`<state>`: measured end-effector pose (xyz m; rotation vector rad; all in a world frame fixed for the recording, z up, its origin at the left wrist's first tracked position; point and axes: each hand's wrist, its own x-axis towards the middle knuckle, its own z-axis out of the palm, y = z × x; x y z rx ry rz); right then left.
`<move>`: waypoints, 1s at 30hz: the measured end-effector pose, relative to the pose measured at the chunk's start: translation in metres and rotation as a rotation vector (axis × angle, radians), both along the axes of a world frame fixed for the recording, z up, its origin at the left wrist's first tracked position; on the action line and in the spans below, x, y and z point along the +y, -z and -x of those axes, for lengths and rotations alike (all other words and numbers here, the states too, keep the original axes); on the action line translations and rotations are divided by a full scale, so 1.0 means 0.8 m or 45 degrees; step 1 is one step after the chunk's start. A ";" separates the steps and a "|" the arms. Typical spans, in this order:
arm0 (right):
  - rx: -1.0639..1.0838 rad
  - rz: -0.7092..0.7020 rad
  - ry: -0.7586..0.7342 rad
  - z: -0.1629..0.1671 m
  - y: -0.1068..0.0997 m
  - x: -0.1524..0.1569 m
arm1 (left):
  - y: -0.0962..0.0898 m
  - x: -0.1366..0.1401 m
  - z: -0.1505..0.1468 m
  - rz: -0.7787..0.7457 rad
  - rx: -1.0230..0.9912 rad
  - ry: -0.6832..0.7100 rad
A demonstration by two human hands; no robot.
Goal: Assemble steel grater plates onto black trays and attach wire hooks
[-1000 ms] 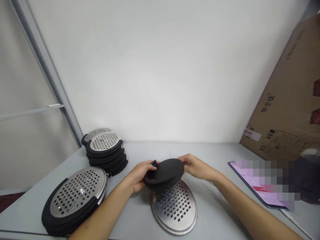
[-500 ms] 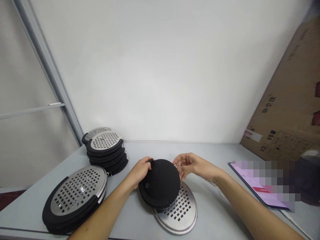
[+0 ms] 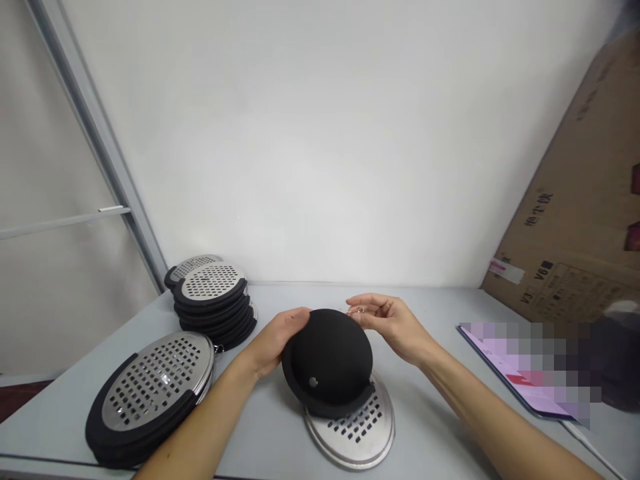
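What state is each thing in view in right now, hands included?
Left hand: closed on the black disc's edge
Right hand: pinching a small metal piece
Black disc: held tilted
Perforated plate: lying flat, partly covered
Near stack: piled, metal side up
Far stack: piled, metal side up
Tablet: screen lit
Carton: upright

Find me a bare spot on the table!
Along the wall, between the back stack and the cardboard box, there's bare table. Another patch lies between the metal disc and the right forearm. It's crowded at left, by the front stack, and where the left hand holds a black disc.
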<state>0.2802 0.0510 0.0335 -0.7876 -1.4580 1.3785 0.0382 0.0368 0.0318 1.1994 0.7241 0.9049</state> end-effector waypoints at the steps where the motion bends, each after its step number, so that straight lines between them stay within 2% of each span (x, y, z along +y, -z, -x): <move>1: 0.014 -0.050 0.038 0.001 -0.003 -0.004 | 0.000 0.001 0.001 0.085 -0.126 -0.006; 3: 0.013 -0.167 0.083 0.004 -0.009 -0.013 | 0.002 0.003 0.003 0.208 -0.280 -0.031; 5: -0.052 -0.323 0.096 0.009 -0.013 -0.025 | 0.004 0.005 0.005 0.213 -0.283 -0.024; 9: -0.314 -0.850 0.130 0.020 -0.015 -0.045 | 0.003 0.006 0.005 0.051 -0.097 0.087; 12: -0.441 -1.243 0.195 0.027 -0.012 -0.055 | 0.000 0.002 0.000 -0.080 -0.086 0.200; 16: -0.497 -1.504 0.189 0.029 -0.012 -0.059 | -0.010 -0.011 -0.008 -0.250 0.004 0.434; 18: -0.488 -1.577 0.184 0.029 -0.013 -0.058 | -0.013 -0.015 -0.010 -0.374 0.140 0.472; 20: -0.546 -1.575 0.141 0.026 -0.014 -0.054 | -0.014 -0.017 -0.011 -0.538 0.290 0.400; 24: -0.806 -1.369 0.040 0.016 -0.015 -0.045 | -0.004 -0.014 -0.017 -0.826 0.649 0.050; 26: -0.888 -1.228 0.038 0.010 -0.015 -0.039 | 0.001 -0.013 -0.022 -0.881 0.776 -0.073; 30: -0.942 -0.820 -0.037 0.003 -0.014 -0.031 | 0.010 -0.012 -0.028 -0.932 0.860 -0.116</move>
